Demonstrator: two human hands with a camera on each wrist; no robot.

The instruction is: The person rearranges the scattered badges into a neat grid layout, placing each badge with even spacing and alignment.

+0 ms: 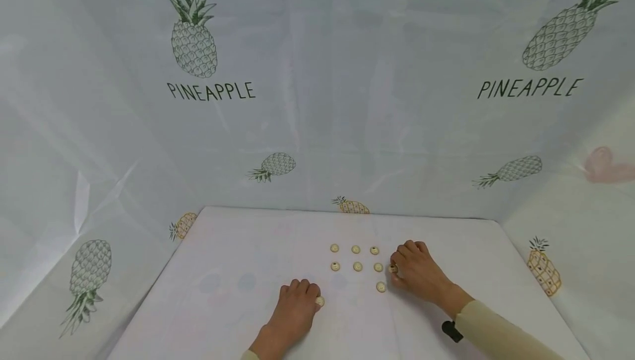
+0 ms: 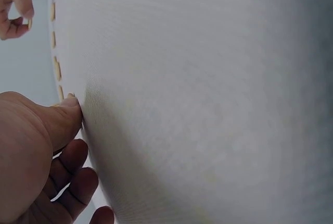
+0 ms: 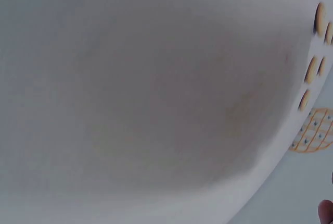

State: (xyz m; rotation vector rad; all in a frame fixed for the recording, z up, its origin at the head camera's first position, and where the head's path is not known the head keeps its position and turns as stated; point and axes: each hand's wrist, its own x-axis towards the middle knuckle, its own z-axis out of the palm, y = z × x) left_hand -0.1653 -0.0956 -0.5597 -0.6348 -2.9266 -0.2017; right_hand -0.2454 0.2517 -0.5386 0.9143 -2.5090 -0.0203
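Note:
In the head view my left hand [image 1: 292,307] is low on the white table, its thumb and forefinger pinching a small round cream disc [image 1: 319,301] at the edge. My right hand [image 1: 419,272] pinches a similar cream disc [image 1: 393,268] farther back, right of the other pieces. Between and behind the hands, several matching discs [image 1: 358,266] lie in two short rows, with a single disc [image 1: 381,286] in front. The left wrist view shows my left thumb [image 2: 62,117] close to the table surface. Only a fingertip [image 3: 325,211] of my right hand shows in its wrist view.
A white cloth covers the table [image 1: 208,250]. Behind it and along both sides hangs a pale sheet [image 1: 317,101] printed with pineapples. A black object [image 1: 452,331] sits at my right sleeve [image 1: 496,327].

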